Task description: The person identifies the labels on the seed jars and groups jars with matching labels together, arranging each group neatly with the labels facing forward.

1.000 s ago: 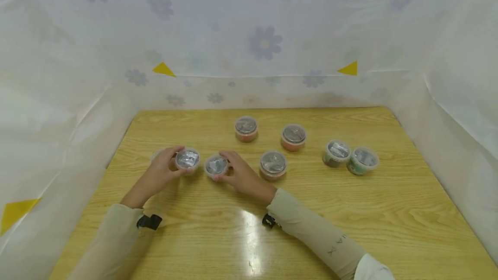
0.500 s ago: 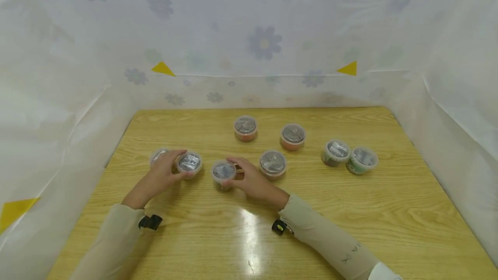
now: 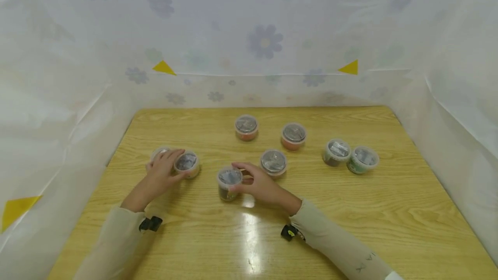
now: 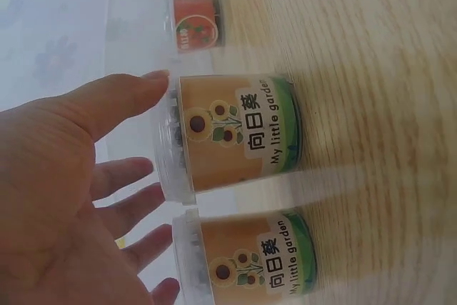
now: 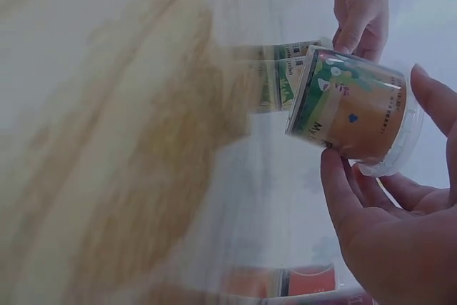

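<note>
The right hand (image 3: 260, 183) pinches a small lidded tub (image 3: 228, 182) between thumb and fingertips, raised just off the wooden table (image 3: 350, 211) near its middle; gripped by the sides, its label stays readable. The wrist view shows the tub tilted, its lid toward the palm and its base away, so its short axis leans off vertical. The left hand (image 3: 161, 172) rests with relaxed, straight fingers against 2 sunflower tubs (image 4: 232, 130) standing upright side by side at the left, seemingly to steady them. 5 more tubs (image 3: 273, 162) sit farther back
</note>
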A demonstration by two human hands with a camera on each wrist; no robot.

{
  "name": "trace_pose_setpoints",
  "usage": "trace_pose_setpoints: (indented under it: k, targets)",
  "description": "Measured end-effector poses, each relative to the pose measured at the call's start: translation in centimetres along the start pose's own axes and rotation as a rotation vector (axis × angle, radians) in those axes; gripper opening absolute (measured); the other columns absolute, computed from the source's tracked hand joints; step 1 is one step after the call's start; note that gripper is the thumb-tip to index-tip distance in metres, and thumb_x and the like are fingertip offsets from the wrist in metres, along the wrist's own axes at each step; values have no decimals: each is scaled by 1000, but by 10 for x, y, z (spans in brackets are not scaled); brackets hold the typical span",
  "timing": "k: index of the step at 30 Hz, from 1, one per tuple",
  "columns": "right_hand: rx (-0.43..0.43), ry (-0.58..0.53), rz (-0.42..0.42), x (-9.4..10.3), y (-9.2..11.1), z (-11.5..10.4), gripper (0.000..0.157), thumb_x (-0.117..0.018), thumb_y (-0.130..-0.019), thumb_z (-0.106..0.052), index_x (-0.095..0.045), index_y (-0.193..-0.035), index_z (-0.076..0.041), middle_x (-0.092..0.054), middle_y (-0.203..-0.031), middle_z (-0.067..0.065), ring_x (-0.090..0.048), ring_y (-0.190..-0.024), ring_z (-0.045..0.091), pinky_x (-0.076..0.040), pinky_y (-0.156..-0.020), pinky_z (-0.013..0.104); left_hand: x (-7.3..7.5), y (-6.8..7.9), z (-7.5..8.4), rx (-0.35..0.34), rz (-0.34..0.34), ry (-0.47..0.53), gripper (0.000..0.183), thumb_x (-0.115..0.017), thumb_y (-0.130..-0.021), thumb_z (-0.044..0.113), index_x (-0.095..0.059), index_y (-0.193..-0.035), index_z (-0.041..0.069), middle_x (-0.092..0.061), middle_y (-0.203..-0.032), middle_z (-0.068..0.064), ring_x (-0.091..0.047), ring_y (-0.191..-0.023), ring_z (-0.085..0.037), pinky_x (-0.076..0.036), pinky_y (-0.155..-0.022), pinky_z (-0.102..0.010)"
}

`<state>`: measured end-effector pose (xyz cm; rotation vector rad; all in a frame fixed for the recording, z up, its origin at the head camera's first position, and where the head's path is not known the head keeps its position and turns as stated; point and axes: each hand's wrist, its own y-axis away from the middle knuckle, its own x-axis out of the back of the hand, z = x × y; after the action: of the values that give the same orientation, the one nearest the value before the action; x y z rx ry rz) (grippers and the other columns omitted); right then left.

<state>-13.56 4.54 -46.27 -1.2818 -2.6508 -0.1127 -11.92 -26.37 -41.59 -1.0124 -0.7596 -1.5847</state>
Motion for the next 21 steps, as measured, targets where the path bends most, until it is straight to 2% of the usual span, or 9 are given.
trace_pose_setpoints:
  k: [4,8,10,12,14,17,19,21]
  targets:
    - [-33,-100,-30,4,9,-16,69,-73,-82,-17,-38,-141,-11,-43,-135,5,-49,-116,20,-42,-95,31,-3,3,7,-60,91,3,65,-66,-87,34,-39,-140,6,-33,-141,-17,-22,-127,-45,-16,-87,-69]
    - [-65,-168,-39,13,21,-37,67,-70,-85,-14,-36,-142,-10,-42,-136,7,-49,-116,22,-43,-94,32,-8,5,23,-186,177,121,59,-66,-87,22,-42,-137,2,-39,-138,-16,-32,-126,-38,-21,-97,-65]
    - [-56,-173,-33,17,24,-41,67,-69,-85,-14,-35,-142,-8,-40,-139,6,-47,-118,22,-42,-95,33,-14,9,34,-232,153,230,57,-64,-89,20,-40,-138,4,-39,-138,-14,-35,-126,-32,-29,-99,-57]
    - [-44,-170,-20,21,27,-40,67,-69,-85,-16,-35,-142,-10,-39,-141,4,-46,-120,21,-42,-95,33,-22,12,45,-250,101,350,54,-61,-92,18,-38,-139,6,-38,-140,-13,-36,-126,-31,-35,-98,-52]
    - [-26,-187,-9,24,28,-33,66,-69,-85,-19,-37,-142,-12,-39,-141,2,-45,-122,21,-43,-94,34,-27,19,64,-256,55,476,51,-57,-94,14,-36,-140,5,-38,-140,-14,-37,-125,-31,-38,-96,-51]
    - [-11,-224,0,28,29,-26,64,-70,-85,-21,-39,-141,-16,-39,-141,0,-43,-125,20,-44,-94,34,-44,26,82,-263,-2,642,52,-53,-95,8,-32,-142,7,-36,-142,-13,-38,-125,-31,-38,-96,-50]
    - [1,-266,-5,30,31,-26,63,-69,-86,-21,-39,-141,-14,-38,-143,2,-40,-128,21,-43,-95,35,-52,29,94,-276,-23,744,56,-54,-94,5,-28,-143,7,-33,-143,-13,-38,-125,-32,-39,-96,-49]
    - [12,-296,-15,31,33,-29,62,-67,-87,-18,-38,-141,-13,-36,-145,5,-37,-130,21,-41,-97,35,-63,29,96,-267,-55,840,63,-55,-94,6,-22,-146,13,-28,-146,-11,-37,-126,-31,-38,-98,-46]
